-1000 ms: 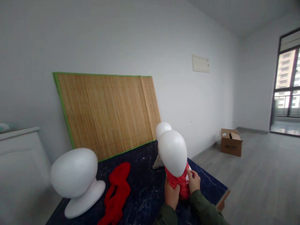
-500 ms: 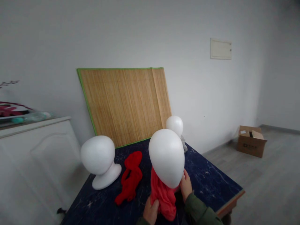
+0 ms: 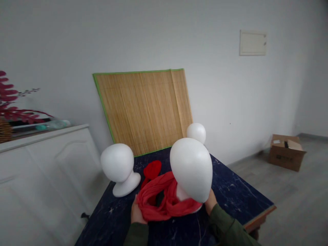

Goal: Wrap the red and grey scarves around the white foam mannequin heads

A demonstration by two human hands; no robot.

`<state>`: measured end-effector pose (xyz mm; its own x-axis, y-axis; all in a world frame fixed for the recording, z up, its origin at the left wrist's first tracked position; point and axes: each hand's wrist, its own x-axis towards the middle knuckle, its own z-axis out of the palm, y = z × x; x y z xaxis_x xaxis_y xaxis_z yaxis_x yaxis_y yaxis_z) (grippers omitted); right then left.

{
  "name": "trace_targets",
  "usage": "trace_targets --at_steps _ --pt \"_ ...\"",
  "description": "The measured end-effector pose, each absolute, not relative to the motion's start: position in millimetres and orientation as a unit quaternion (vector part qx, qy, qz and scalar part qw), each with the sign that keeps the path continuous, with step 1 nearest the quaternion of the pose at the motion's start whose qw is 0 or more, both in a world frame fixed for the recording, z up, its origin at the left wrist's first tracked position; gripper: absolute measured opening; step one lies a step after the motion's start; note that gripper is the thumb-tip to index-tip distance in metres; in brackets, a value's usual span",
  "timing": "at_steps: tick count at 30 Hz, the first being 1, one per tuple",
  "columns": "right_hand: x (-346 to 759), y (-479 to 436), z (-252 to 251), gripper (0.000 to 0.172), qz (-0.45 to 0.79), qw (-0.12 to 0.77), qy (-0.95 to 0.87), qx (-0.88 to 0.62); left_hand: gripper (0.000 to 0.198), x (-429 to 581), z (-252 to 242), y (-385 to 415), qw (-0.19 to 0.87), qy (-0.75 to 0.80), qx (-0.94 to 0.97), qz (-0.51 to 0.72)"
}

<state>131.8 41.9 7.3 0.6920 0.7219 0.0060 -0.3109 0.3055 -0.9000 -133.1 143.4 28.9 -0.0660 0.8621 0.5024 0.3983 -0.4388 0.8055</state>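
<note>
A coral-red scarf (image 3: 156,213) loops around the neck of the nearest white foam mannequin head (image 3: 191,167), its free loop stretched out to the left. My left hand (image 3: 137,210) is closed around the outer end of that loop. Close behind the head's right side is my right hand (image 3: 210,201); its fingers are hidden by the head, so what they hold does not show. Beyond the scarf lies a brighter red cloth (image 3: 153,169), partly covered by it. A second white mannequin head (image 3: 118,162) stands on its base to the left.
Another white head (image 3: 196,132) stands at the back of the dark blue marbled table (image 3: 230,191). A bamboo mat (image 3: 146,112) leans against the wall. White cabinets (image 3: 58,164) stand left, with a red plant (image 3: 10,99) above. A cardboard box (image 3: 287,152) sits on the floor at right.
My left hand has drawn the coral scarf out leftward into a wide loop, which hung bunched below the head before. The view has shifted slightly.
</note>
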Motion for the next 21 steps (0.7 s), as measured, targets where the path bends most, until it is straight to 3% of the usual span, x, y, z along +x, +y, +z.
trace_targets --at_steps 2,5,9,14,21 --pt "131 40 8 0.042 0.347 0.78 -0.199 -0.482 0.046 -132 31 139 0.2 0.519 0.606 0.569" --pt "130 40 8 0.043 0.358 0.779 -0.199 -0.475 0.053 -122 36 124 0.102 0.533 0.623 0.563" --pt "130 41 5 0.04 0.35 0.774 -0.209 -0.484 0.048 -110 38 98 -0.078 0.522 0.745 0.408" --pt "132 39 5 0.036 0.357 0.77 -0.217 -0.482 0.034 -120 54 105 -0.013 0.506 0.816 0.281" --pt "84 44 10 0.05 0.418 0.764 -0.223 -0.438 0.036 -112 156 211 0.034 0.472 0.782 0.405"
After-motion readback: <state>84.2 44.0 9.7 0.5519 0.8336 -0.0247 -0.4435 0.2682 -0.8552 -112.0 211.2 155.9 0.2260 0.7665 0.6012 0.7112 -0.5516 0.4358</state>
